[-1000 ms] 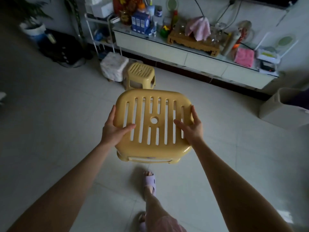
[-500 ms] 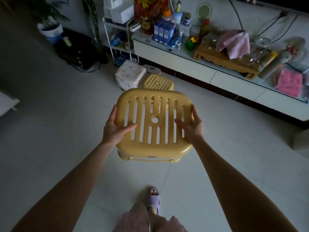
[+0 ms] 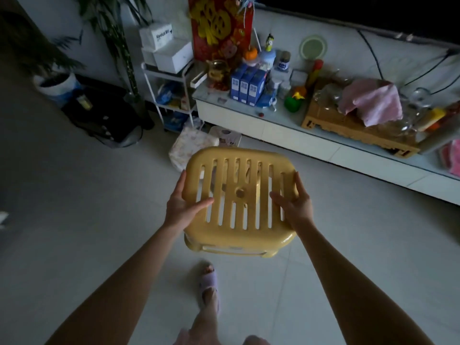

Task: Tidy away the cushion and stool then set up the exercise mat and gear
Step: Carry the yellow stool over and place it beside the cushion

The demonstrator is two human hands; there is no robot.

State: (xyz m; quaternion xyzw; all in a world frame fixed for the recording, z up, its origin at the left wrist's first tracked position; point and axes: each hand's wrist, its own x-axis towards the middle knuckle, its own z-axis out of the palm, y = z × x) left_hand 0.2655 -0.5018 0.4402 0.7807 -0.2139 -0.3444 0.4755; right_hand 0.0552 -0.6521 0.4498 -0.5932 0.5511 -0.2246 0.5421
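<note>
I carry a yellow plastic stool (image 3: 239, 202) with a slotted seat, held level above the floor in the middle of the head view. My left hand (image 3: 183, 207) grips its left edge, thumb on top of the seat. My right hand (image 3: 295, 204) grips the right edge the same way. A second yellow stool on the floor is now hidden behind the held one; only bits show through the slots. A white patterned cushion (image 3: 190, 148) lies on the floor just beyond, at the upper left of the stool.
A long low white cabinet (image 3: 286, 128) crowded with boxes, bottles and a wooden tray runs along the far wall. A white wire rack (image 3: 171, 95) stands at its left end, then a black bag (image 3: 104, 115) and a potted plant (image 3: 56, 83). Bare tiled floor lies left and right.
I have walked forward with the stool; the cabinet, rack and cushion are much nearer. The floor stool has slipped out of sight behind the held one. My grip is unchanged.
</note>
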